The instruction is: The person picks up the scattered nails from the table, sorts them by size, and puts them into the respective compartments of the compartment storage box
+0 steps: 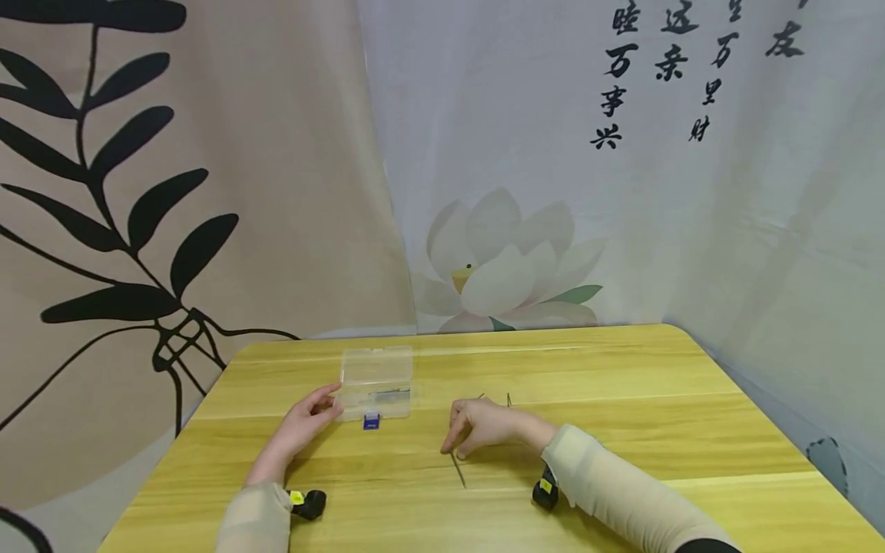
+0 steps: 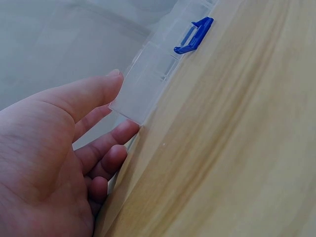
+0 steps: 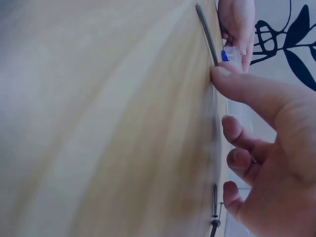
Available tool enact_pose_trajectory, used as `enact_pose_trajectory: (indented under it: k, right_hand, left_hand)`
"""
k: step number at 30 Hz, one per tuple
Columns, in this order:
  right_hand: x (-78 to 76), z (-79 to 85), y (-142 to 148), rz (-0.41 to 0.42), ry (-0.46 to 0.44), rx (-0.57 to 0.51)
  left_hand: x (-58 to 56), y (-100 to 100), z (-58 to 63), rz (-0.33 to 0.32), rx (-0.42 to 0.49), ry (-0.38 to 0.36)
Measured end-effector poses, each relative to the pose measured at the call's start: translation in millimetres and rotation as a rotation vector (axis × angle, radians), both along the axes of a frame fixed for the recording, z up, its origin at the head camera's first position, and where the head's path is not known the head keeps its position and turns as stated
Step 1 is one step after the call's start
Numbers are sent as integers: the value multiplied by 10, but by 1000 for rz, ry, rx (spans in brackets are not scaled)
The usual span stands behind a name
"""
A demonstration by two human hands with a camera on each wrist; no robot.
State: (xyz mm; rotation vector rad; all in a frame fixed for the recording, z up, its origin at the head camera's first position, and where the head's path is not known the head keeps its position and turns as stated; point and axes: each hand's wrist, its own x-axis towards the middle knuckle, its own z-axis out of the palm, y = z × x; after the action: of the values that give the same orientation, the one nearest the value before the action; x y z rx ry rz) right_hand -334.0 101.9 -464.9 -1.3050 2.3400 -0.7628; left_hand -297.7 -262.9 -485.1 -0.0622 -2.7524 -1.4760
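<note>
My left hand (image 1: 307,422) rests its thumb and fingertips against the left end of a clear plastic box (image 1: 353,403). The box's lid (image 1: 376,365) is raised at the back, and its blue latch (image 2: 197,37) hangs at the front. Thin dark pieces (image 1: 390,393) lie inside it. With thumb and index fingertips, my right hand (image 1: 484,426) pinches one end of a long thin metal nail (image 3: 206,34), low over the table. The nail's tapered end points toward the front of the table. The other right fingers are loosely bent.
Beyond my right hand more nails (image 3: 215,200) lie on the wooden table (image 1: 622,369), one with a round head (image 3: 215,223). Each wrist wears a small black camera (image 1: 309,504). A printed curtain (image 1: 484,153) hangs behind the table's far edge.
</note>
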Motion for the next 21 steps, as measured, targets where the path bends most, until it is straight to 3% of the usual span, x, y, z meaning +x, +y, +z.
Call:
enact_pose_trajectory:
  k: [13,21]
  right_hand:
    - [5,16,-23,4,-67,-54]
    - [9,4,14,52,-40,-51]
  left_hand:
    - [24,-24,-1,9,28,-9]
    - [4,-1,5,-9,17,0]
